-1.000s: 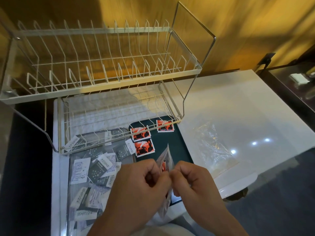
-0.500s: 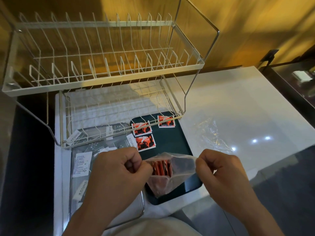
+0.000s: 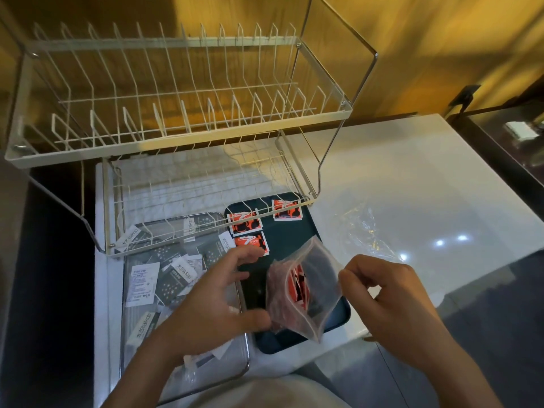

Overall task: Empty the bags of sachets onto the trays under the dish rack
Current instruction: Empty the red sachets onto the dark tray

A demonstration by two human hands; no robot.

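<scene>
1. Hidden under the left hand point(image 3: 215, 301): part of the clear rectangular tray point(image 3: 244, 366) and several of the grey-and-white sachets point(image 3: 179, 272) lying in it; small print on those sachets too blurred to read.
2. Partly screened by the lower wires of the white two-tier wire dish rack point(image 3: 176, 119): two of the three red-and-black sachets point(image 3: 251, 244) lying loose on the dark teal tray point(image 3: 338, 316).
3. Hard to make out: a crumpled clear empty plastic bag point(image 3: 371, 231) on the glossy white surface point(image 3: 426, 178), beyond the right-hand grip, almost lost in glare.
4. Cut off at the bottom edge: both forearms.
5. Right hand point(image 3: 391, 301): thumb and forefinger pinched on the right edge of the clear zip-top plastic bag point(image 3: 303, 290), other fingers curled.
6. Left hand: fingers spread and loose, thumb against the bag's lower left side; whether it grasps or merely touches cannot be told.
7. Bag held above the teal tray, between the two grips, tilted, red-and-black sachets visible inside.
</scene>
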